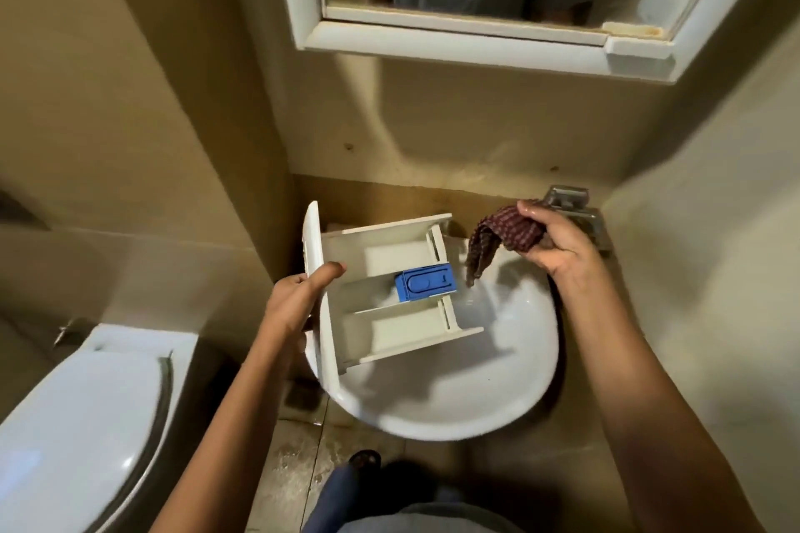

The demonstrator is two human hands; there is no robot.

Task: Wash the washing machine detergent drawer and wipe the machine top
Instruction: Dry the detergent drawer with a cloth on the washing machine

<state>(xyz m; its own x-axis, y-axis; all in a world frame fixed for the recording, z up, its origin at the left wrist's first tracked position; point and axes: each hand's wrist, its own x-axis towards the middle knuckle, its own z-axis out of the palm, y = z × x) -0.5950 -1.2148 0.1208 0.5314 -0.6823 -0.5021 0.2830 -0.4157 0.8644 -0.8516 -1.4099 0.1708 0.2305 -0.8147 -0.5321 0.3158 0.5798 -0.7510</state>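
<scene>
Above the sink, left hand clasps the detergent drawer by its front; right hand pinches a checked cloth.

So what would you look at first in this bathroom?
The white drawer with its blue insert stands out, held over the sink by the left hand gripping its front panel. Just to the right, the right hand holds a dark checked cloth above the sink. A white toilet sits at lower left.

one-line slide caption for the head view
Left hand holds the detergent drawer over the sink; right hand grips a checked cloth.
</scene>
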